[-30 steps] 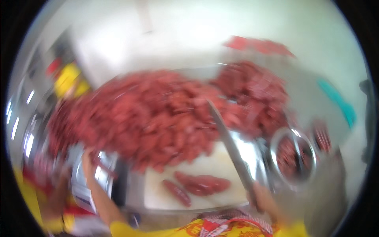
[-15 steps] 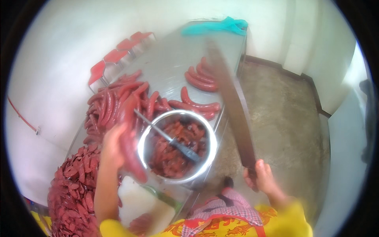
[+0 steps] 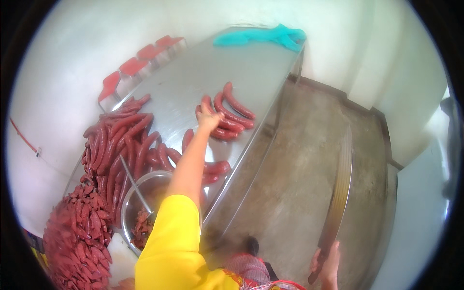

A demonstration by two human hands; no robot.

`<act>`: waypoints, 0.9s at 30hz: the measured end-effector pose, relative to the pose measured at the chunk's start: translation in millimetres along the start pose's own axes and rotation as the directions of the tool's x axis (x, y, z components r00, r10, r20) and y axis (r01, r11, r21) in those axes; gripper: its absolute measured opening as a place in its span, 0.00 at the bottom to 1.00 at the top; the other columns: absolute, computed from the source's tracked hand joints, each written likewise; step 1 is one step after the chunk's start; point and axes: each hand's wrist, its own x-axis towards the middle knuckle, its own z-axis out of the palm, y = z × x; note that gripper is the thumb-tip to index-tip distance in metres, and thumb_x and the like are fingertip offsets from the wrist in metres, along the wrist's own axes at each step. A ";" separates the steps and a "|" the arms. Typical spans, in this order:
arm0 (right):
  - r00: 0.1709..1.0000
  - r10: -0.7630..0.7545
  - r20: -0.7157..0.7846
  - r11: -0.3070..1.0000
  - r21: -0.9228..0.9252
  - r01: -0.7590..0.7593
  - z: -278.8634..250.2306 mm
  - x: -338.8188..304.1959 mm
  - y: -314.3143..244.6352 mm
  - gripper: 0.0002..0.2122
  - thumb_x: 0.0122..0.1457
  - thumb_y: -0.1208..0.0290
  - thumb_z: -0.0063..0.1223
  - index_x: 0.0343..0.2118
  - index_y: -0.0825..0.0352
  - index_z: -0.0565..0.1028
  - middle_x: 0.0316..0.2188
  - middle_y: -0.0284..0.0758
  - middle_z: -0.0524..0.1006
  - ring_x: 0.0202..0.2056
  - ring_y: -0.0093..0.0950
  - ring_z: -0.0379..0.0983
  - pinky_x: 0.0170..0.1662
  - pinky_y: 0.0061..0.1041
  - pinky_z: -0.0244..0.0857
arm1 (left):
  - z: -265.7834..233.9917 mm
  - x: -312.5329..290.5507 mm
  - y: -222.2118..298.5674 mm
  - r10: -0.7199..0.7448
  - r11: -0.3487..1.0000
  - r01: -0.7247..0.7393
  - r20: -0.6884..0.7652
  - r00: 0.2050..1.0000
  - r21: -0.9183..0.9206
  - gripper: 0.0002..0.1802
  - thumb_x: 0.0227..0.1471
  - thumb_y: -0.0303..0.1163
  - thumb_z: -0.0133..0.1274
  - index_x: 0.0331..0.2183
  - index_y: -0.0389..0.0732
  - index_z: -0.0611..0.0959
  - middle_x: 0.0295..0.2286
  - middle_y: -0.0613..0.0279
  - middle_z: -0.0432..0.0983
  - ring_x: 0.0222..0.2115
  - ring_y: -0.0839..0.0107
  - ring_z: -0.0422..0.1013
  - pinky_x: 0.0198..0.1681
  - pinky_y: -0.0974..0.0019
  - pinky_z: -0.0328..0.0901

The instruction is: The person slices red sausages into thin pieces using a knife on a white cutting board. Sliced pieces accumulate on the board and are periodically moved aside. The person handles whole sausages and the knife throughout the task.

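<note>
While the right hand (image 3: 330, 265) grips a long-bladed knife (image 3: 341, 186), the left hand (image 3: 209, 119) meets red sausages (image 3: 235, 117), closure unclear; likely pickup step, next needing firm grasp.

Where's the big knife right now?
The big knife is at the right of the head view, in the right hand, with floor behind it.

The smooth, curved red sausages (image 3: 116, 137) shine glossy; the heap of thin, dark red slices (image 3: 79, 237) looks duller. Silver-grey colours the long metal table (image 3: 179, 92) and round metal bowl (image 3: 125, 215). The long metal knife (image 3: 341, 193) is brownish grey, pale-edged. The crumpled plastic sheet (image 3: 261, 36) is turquoise, the short cloth sleeve (image 3: 169, 246) plain yellow, the concrete floor (image 3: 295, 179) mottled grey-brown.
</note>
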 end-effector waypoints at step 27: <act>0.701 0.184 0.689 0.935 -0.342 0.090 212.1 -134.7 62.8 0.40 0.58 0.29 0.21 0.21 0.69 0.70 0.10 0.32 0.67 0.11 0.21 0.63 0.15 0.20 0.56 | -560.2 -495.8 -48.6 -0.272 0.949 0.298 -0.212 0.939 0.102 0.11 0.55 0.29 0.56 0.41 0.36 0.80 0.30 0.64 0.77 0.29 0.79 0.72 0.32 0.76 0.65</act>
